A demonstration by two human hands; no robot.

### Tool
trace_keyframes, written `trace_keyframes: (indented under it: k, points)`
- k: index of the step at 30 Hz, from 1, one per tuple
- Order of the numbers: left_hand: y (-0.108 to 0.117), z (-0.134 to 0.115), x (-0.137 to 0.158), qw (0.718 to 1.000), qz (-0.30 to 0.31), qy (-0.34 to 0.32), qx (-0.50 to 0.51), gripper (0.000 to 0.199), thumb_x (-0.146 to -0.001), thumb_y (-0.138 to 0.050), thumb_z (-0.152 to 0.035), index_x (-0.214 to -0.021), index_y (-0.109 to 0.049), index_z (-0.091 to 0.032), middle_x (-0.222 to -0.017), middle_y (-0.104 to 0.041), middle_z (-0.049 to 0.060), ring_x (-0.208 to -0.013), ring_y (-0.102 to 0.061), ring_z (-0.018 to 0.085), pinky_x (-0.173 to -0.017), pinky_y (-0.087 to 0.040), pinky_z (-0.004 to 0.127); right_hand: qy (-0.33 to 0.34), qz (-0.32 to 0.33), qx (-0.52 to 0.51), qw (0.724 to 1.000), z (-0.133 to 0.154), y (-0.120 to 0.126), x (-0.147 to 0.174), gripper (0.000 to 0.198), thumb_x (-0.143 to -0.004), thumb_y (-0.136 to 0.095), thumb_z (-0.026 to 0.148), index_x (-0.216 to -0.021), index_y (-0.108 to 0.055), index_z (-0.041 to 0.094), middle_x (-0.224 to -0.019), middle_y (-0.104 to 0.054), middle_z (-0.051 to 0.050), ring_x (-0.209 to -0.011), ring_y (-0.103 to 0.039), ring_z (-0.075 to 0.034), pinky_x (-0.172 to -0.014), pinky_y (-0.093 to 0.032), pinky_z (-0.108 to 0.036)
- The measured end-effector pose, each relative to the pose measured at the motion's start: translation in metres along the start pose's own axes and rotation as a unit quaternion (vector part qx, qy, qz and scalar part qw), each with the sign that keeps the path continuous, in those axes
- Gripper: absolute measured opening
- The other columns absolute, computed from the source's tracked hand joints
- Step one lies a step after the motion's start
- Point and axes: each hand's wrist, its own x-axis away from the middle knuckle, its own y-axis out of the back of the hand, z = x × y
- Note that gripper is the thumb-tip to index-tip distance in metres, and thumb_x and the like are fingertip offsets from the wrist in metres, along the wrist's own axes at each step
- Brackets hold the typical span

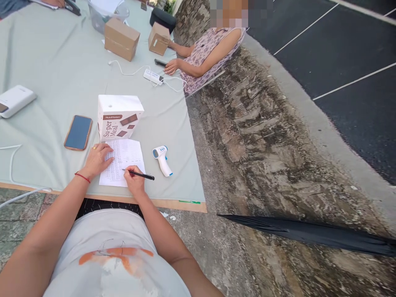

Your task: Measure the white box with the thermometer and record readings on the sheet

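Table (173,119): pale grey-green cloth cover, outdoors.
Sheet (130,154): white printed paper, straight ahead of me.
My left hand (98,159): nothing gripped, laid on the sheet's left side.
My right hand (135,180): pinching slim black pen (144,176), sheet's lower right, pen axis sideways.

Writing (111,174) on the paper (131,156) is way too small to read tbh, & the left hand (99,158) hides a bit. White gadget (19,100) gets cut off @ left edge, dark strip (309,236) @ right. Coworker (213,51) w/ head pixelated.
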Motion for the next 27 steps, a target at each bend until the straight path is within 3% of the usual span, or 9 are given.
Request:
trace_keyframes:
  k: [27]
  points:
    - [-0.0004,0.0009,-0.0005,1.000,0.009,0.000,0.007,0.031,-0.095,-0.061,-0.031,-0.118,-0.069,-0.012,-0.126,-0.064,0.017,-0.115,-0.059,0.035,-0.103,-0.047,0.051,-0.005,0.016,0.000,1.000,-0.0007,0.0022,0.0005,0.024,-0.077,-0.056,0.043,-0.075,-0.062,0.020,-0.068,-0.059,-0.001,-0.060,-0.051,-0.015,-0.063,-0.047,-0.029]
